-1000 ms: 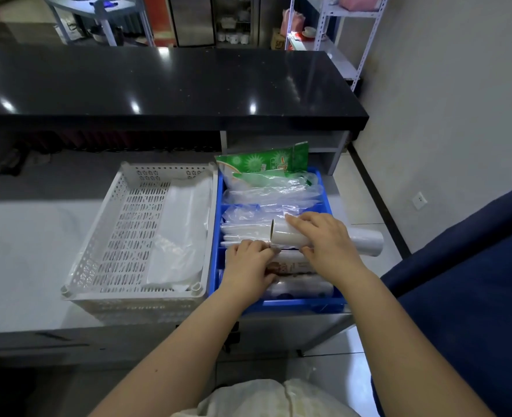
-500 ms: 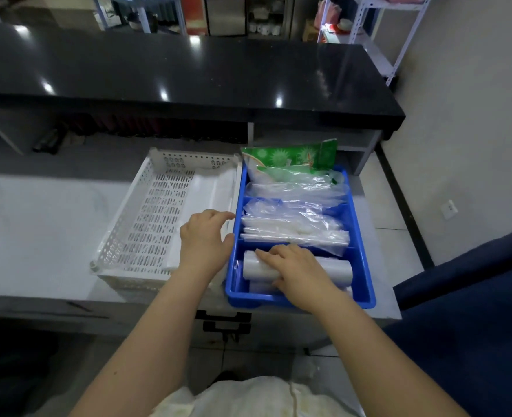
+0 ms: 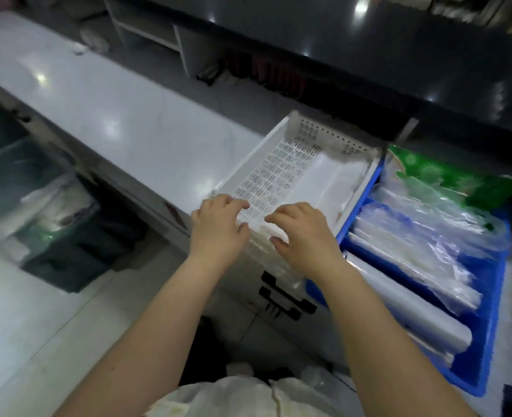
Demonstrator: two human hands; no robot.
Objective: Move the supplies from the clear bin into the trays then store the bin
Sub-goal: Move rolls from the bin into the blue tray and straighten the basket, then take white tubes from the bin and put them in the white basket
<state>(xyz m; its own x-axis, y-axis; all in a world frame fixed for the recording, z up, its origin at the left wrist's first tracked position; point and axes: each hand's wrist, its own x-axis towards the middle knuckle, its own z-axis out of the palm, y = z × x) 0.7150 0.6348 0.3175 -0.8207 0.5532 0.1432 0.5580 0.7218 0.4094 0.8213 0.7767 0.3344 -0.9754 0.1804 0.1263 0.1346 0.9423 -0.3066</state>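
A white perforated tray (image 3: 279,152) sits on the pale counter with a sheet of clear plastic (image 3: 330,182) lying in its right half. Right of it a blue tray (image 3: 489,320) holds clear plastic bags (image 3: 429,233), a white roll (image 3: 414,308) and a green packet (image 3: 447,176). My left hand (image 3: 218,227) and my right hand (image 3: 306,233) hover side by side over the white tray's near edge, fingers spread, holding nothing. The clear bin (image 3: 29,194) stands on the floor at the left with some items inside.
A black raised counter (image 3: 369,55) runs along the back above the trays. Black handles (image 3: 285,296) stick out of the cabinet front below the trays. A dark container (image 3: 92,251) stands on the floor by the clear bin.
My right hand left the roll in the blue tray and moved left beside my left hand at the white tray. The view swung left and down, bringing the clear bin into sight.
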